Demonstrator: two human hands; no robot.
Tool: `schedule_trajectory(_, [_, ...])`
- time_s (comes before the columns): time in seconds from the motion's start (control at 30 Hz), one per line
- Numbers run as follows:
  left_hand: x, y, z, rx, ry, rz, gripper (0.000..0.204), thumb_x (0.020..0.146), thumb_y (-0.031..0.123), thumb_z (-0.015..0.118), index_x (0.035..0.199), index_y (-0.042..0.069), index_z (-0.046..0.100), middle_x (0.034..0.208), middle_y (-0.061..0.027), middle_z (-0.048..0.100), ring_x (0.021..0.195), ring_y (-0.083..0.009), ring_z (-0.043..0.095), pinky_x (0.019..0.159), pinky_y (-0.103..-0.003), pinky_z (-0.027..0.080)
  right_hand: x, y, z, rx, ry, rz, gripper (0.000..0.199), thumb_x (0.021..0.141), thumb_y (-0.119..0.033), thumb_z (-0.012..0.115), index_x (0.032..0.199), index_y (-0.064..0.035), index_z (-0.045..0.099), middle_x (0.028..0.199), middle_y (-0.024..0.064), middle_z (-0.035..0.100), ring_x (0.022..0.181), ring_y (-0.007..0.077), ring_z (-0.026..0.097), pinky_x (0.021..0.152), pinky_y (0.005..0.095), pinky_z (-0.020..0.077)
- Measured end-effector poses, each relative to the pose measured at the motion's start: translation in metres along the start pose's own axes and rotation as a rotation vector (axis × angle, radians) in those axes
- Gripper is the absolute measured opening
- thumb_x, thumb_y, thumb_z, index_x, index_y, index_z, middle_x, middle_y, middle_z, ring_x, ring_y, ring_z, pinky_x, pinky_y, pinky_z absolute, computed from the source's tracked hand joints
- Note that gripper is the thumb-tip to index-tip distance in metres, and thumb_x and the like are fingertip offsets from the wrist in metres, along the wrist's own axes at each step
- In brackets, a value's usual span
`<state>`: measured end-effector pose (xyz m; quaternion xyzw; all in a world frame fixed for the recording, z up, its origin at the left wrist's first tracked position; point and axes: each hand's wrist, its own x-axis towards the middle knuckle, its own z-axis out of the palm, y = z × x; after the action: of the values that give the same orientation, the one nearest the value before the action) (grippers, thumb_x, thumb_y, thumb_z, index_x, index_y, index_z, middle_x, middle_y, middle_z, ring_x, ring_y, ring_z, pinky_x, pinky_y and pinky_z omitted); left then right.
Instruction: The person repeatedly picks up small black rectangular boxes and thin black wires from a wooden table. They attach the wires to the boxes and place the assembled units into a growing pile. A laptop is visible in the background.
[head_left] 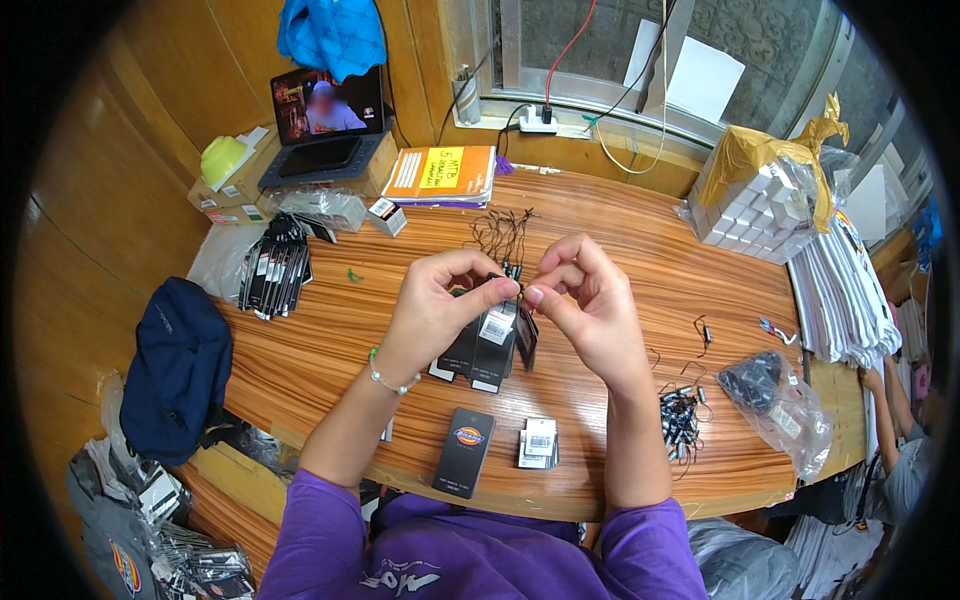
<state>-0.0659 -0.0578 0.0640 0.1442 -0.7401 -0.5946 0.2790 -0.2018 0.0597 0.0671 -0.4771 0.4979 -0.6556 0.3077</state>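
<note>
My left hand, with a beaded bracelet on its wrist, pinches the top of a black hang tag that carries a white barcode label. Close beside it, the thumb and index finger of my right hand are pressed together at a thin black cord, partly hidden by the fingertips. Other black tags hang or lie just below my hands. Beyond the fingers, black cord loops spread over the table. Nearer me lie a black tag stack and a small pile of white labels.
Right of my arm are a heap of black string fasteners and a plastic bag. White boxes and stacked white sheets stand farther right. Bundled tags, a navy bag and a tablet are left. Another person's arm shows far right.
</note>
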Motion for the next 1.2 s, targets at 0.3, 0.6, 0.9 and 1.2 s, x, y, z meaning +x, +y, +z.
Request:
schedule_trajectory(0.3, [0.002, 0.003, -0.007, -0.386, -0.212, -0.140, 0.010, 0.079, 0.012, 0.066, 0.078, 0.002, 0.063, 0.072, -0.0013, 0.061, 0.065, -0.0047, 0.054, 0.059, -0.018, 0.043, 0.002, 0.008, 0.000, 0.199, -0.141, -0.002, 0.020, 0.077, -0.001, 0.065, 0.088, -0.0005, 0.049, 0.081, 0.0040, 0.056, 0.074, 0.0100, 0.058, 0.065, 0.0219, 0.0461])
schedule_trajectory(0.6, [0.008, 0.011, -0.015, -0.165, -0.161, -0.073, 0.016, 0.078, 0.015, 0.069, 0.077, 0.001, 0.062, 0.071, -0.0006, 0.062, 0.064, -0.0059, 0.054, 0.060, -0.018, 0.042, 0.005, 0.019, -0.001, 0.284, -0.330, 0.094, 0.016, 0.087, -0.015, 0.058, 0.089, 0.0001, 0.056, 0.083, 0.0047, 0.061, 0.075, 0.0085, 0.056, 0.067, 0.0229, 0.0447])
schedule_trajectory(0.9, [-0.004, -0.012, -0.003, 0.340, 0.188, 0.349, 0.032, 0.084, 0.022, 0.060, 0.104, 0.003, 0.044, 0.100, -0.0079, 0.048, 0.099, -0.0160, 0.047, 0.088, -0.031, 0.037, 0.011, 0.031, 0.007, 0.238, -0.089, 0.125, 0.017, 0.087, -0.014, 0.057, 0.082, 0.0004, 0.063, 0.072, 0.0032, 0.062, 0.066, 0.0074, 0.053, 0.063, 0.0208, 0.0422])
schedule_trajectory(1.2, [-0.013, -0.041, 0.008, -0.135, -0.112, 0.015, 0.037, 0.085, 0.001, 0.055, 0.115, 0.005, 0.034, 0.097, -0.0069, 0.053, 0.092, -0.0116, 0.052, 0.080, -0.024, 0.043, 0.014, 0.038, 0.007, 0.321, 0.032, 0.148, 0.015, 0.086, -0.016, 0.058, 0.086, -0.0017, 0.062, 0.072, 0.0003, 0.058, 0.065, 0.0054, 0.050, 0.059, 0.0194, 0.0405])
